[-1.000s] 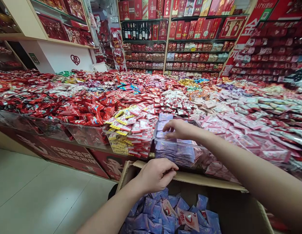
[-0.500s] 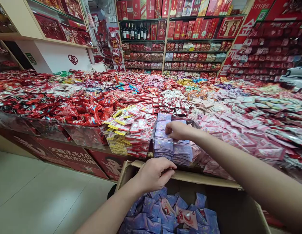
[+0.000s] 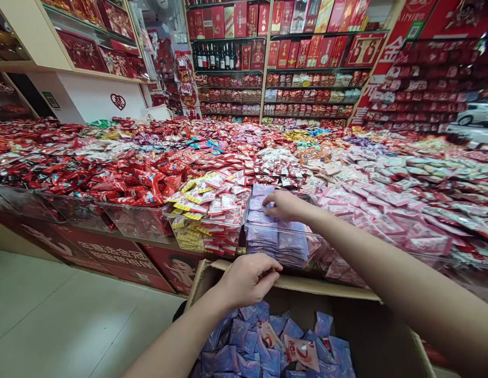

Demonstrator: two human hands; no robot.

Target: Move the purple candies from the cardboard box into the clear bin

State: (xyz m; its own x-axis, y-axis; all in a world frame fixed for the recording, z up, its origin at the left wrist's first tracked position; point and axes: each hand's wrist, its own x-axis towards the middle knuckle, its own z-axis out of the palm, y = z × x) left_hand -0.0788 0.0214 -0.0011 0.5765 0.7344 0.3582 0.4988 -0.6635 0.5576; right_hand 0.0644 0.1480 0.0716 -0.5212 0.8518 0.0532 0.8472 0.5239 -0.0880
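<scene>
My right hand (image 3: 285,205) reaches into a clear plastic bin (image 3: 275,228) on the counter's front edge. Its thumb and fingers are apart, just over neat stacks of small purple packets (image 3: 260,216), and I see nothing held in it. My left hand (image 3: 250,279) hovers by the near side of the bin, above the rim of a cardboard box (image 3: 326,288). The fingers there are curled in toward the thumb, with nothing visible between them. Inside the box lie loose purple packets (image 3: 244,336) and a few pink-and-red ones (image 3: 301,353).
Left of the bin stands another with yellow-and-white packets (image 3: 212,194). Pink packets (image 3: 401,215) are heaped to the right, red ones (image 3: 126,178) farther left. Shelves (image 3: 263,73) of boxes and bottles line the back. Tiled floor (image 3: 78,310) shows at the lower left.
My right hand has gone from a pinch over the purple packets to fingers spread apart, shifting slightly left. My left hand has barely moved.
</scene>
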